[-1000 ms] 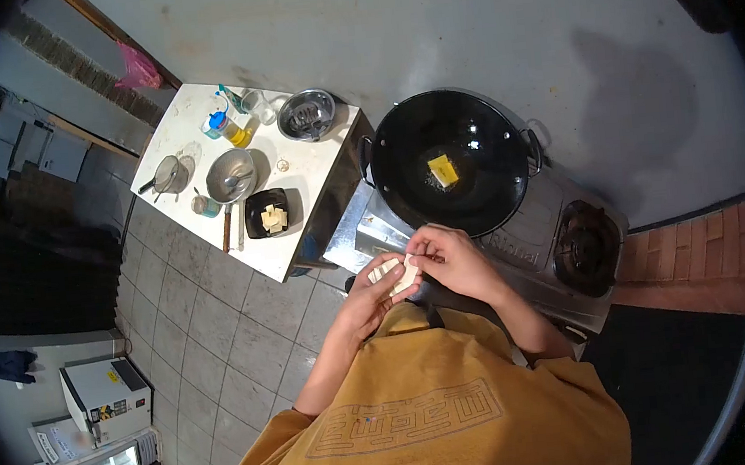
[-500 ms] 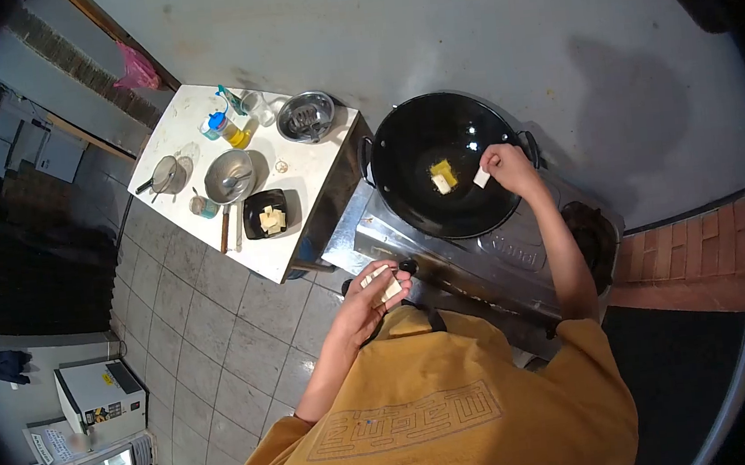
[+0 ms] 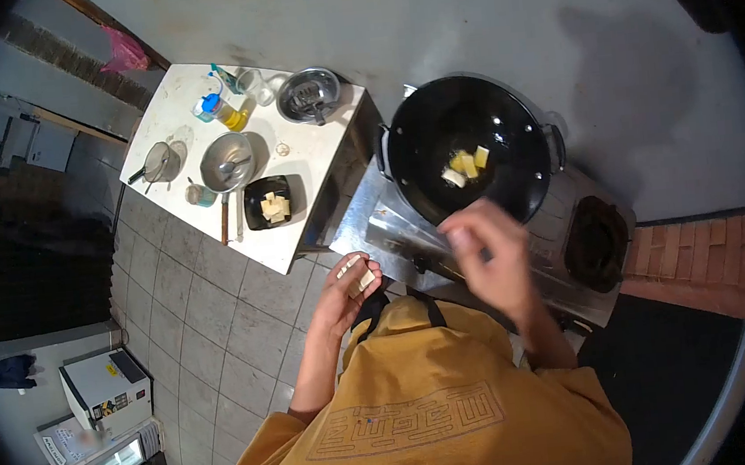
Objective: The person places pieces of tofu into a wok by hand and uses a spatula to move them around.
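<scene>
My left hand (image 3: 347, 292), at waist height left of the stove, is closed around white tofu slices (image 3: 359, 280). My right hand (image 3: 489, 253) is over the near edge of the wok, blurred by motion. Its thumb stands apart from its fingers and nothing shows between them. The black two-handled wok (image 3: 416, 122) sits on the gas stove (image 3: 385, 218). Several pale tofu pieces (image 3: 470, 165) lie in yellow oil at its bottom. More tofu pieces (image 3: 275, 207) are in a black square bowl (image 3: 254, 194) on the white table.
The white table (image 3: 281, 249) also carries a metal bowl (image 3: 226, 161) with a spoon, another metal bowl (image 3: 307, 95), an oil bottle (image 3: 225, 112), a jar (image 3: 200, 194) and a strainer (image 3: 156, 163). A second burner (image 3: 598, 244) is right of the wok.
My right hand has drawn back from the wok towards me, and the tofu slice it held is gone from its fingers. More tofu shows in the wok. My left hand has shifted slightly left.
</scene>
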The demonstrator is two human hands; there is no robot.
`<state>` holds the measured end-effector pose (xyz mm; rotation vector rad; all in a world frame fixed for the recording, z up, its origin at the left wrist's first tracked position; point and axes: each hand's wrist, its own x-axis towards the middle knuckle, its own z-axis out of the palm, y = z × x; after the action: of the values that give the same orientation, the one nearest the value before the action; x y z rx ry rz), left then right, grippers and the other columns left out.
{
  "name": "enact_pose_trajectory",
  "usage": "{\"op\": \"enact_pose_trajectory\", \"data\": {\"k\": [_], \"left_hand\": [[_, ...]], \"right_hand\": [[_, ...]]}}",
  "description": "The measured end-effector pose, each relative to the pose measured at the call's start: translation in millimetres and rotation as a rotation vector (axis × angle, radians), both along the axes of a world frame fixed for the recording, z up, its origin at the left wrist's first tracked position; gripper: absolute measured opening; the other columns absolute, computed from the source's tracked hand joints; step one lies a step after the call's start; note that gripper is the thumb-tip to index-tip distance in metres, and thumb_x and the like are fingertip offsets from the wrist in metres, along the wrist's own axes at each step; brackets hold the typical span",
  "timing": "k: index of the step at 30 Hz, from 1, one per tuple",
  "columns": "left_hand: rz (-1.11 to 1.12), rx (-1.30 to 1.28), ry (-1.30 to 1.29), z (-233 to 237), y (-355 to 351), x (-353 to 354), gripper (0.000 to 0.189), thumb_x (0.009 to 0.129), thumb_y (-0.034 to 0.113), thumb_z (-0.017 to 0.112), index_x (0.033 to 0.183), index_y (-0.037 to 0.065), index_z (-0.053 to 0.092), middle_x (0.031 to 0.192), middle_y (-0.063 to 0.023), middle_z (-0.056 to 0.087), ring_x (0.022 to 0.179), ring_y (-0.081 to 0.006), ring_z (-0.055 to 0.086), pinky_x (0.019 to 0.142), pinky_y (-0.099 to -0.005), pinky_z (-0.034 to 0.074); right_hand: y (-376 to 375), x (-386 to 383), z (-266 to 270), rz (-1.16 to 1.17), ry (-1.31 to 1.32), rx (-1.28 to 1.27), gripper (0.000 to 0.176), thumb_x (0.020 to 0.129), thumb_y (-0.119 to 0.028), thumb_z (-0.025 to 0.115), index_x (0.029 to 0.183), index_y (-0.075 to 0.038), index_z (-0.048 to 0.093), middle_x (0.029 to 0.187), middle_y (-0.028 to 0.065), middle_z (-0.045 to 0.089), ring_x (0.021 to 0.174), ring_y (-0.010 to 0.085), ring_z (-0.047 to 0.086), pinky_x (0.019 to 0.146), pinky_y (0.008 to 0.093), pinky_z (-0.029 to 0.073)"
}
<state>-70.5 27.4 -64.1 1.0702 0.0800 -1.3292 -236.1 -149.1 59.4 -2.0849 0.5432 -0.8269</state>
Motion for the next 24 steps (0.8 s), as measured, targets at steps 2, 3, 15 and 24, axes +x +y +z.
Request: {"op": "enact_pose_trajectory", "data": {"k": [2, 3, 15, 24], "left_hand": [[0.035, 0.0, 0.003, -7, 5, 20, 0.016, 0.096, 0.017, 0.058, 0.108, 0.007, 0.057, 0.097, -0.0044, 0.063, 0.089, -0.0147, 0.063, 0.081, -0.0288, 0.054], [0.06, -0.001, 0.01, -8, 8, 32, 0.016, 0.096, 0.017, 0.058, 0.108, 0.007, 0.057, 0.097, -0.0039, 0.063, 0.089, -0.0141, 0.063, 0.081, -0.0287, 0.053], [0.199, 0.055, 0.079, -25, 65, 177, 0.01, 0.096, 0.016, 0.058, 0.103, 0.009, 0.056, 0.09, -0.0017, 0.06, 0.082, -0.0117, 0.058, 0.078, -0.0263, 0.051], [0.171, 0.126, 0.085, -73, 90, 240, 0.017, 0.096, 0.014, 0.057, 0.109, 0.002, 0.058, 0.091, -0.005, 0.062, 0.084, -0.0122, 0.058, 0.073, -0.0249, 0.046]], "right_hand": [[28, 35, -31, 0.163, -0.012, 0.249, 0.008, 0.092, -0.007, 0.061, 0.096, -0.001, 0.064, 0.086, 0.0092, 0.063, 0.066, 0.0137, 0.061, 0.056, 0.0265, 0.046], [41, 55, -52, 0.227, 0.008, 0.381, 0.009, 0.092, -0.009, 0.062, 0.096, -0.001, 0.063, 0.086, 0.0088, 0.063, 0.065, 0.0113, 0.06, 0.055, 0.025, 0.045], [28, 295, -207, -0.129, -0.439, 1.545, 0.026, 0.096, -0.014, 0.052, 0.12, -0.011, 0.042, 0.091, 0.0114, 0.056, 0.064, 0.0202, 0.057, 0.053, 0.0323, 0.048], [-51, 388, -322, -0.409, -0.57, 1.391, 0.069, 0.087, -0.013, 0.068, 0.136, -0.026, 0.021, 0.106, 0.0126, 0.055, 0.08, 0.0287, 0.063, 0.064, 0.0371, 0.051]]}}
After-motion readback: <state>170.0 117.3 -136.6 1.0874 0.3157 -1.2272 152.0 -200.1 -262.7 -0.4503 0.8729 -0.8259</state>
